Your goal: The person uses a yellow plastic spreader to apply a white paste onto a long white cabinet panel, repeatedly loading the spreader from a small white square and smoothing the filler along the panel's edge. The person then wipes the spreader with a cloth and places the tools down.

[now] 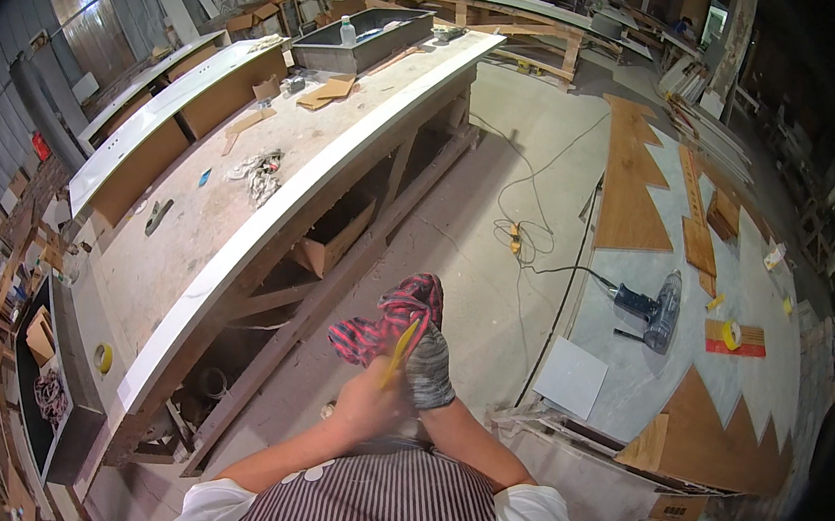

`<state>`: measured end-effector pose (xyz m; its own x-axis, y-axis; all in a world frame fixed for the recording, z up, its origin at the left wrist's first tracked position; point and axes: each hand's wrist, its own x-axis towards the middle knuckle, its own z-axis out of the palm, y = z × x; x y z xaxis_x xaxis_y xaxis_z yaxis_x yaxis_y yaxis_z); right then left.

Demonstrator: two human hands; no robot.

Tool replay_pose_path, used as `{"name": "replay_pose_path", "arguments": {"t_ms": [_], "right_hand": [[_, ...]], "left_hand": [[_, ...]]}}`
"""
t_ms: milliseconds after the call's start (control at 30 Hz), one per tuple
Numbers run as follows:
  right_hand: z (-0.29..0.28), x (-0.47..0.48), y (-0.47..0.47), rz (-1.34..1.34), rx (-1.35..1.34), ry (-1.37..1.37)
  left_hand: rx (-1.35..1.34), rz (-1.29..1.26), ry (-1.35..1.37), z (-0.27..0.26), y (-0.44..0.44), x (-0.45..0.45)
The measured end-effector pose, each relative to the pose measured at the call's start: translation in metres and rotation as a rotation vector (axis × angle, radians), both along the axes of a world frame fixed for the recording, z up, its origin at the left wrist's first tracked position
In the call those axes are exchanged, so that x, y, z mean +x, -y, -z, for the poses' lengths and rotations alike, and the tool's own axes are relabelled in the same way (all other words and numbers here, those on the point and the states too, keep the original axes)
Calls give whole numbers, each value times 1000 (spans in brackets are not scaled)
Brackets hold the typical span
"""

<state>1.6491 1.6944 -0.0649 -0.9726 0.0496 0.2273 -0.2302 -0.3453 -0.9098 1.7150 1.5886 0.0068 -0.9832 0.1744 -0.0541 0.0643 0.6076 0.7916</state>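
Both my hands meet in front of the striped apron (380,494). My left hand (370,399) is the bare one on the picture's left side, against a yellow flat strip or tool (399,353) that stands upright; its fingers are blurred. My right hand (428,367), in a grey knit glove, grips a bunched red-and-dark striped cloth (413,301). The cloth hangs out to the left and above the hands. Which hand holds the yellow piece is not clear.
On the left stands a long workbench with a white slab edge (268,246), rags (256,173) and a dark trough (363,37). The right table carries a heat gun or drill (657,314), brown jagged boards (631,191) and tape (731,335). A cable (533,234) crosses the floor.
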Motion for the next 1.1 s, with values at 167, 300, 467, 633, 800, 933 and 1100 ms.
{"name": "replay_pose_path", "arguments": {"t_ms": [167,300,467,633,800,933,1100], "right_hand": [[3,-1,4,-31,-208,73],[-4,-10,1,-95,-182,-71],[-11,-29,-30,-323,-628,463],[-9,-19,-26,-170,350,6],[-20,-11,-26,-38,654,-176],[-29,5,-14,-134,189,87],[-35,17,-3,-161,46,27]], "left_hand": [[-28,12,58,-3,2,-1],[-7,42,32,-15,10,3],[687,56,376,-36,42,17],[896,-113,545,-31,61,14],[573,-17,141,-13,60,15],[-20,-4,-174,-13,61,18],[-273,97,-569,-27,61,15]]}}
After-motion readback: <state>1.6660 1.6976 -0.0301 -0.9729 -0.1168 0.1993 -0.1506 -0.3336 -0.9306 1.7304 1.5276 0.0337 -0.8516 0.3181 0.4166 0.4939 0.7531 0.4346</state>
